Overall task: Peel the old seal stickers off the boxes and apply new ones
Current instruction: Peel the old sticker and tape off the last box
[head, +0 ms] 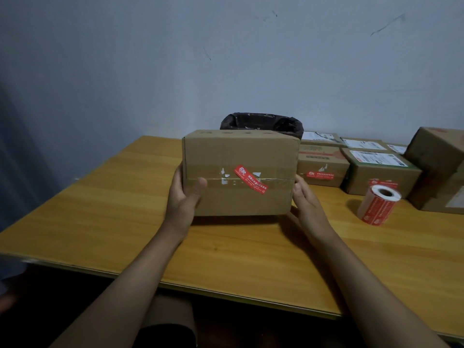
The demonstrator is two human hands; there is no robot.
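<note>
Both hands hold a cardboard box up over the wooden table. Left hand grips its left side, thumb curled onto the taped seam; right hand w/ fingers fairly straight against the right side. Red seal sticker sits slanted across the seam, white torn bits beside it. Sticker roll lies to the right. Behind: more boxes, black-lined bin.

both forearms outstretched, left hand and right hand facing inward
</note>
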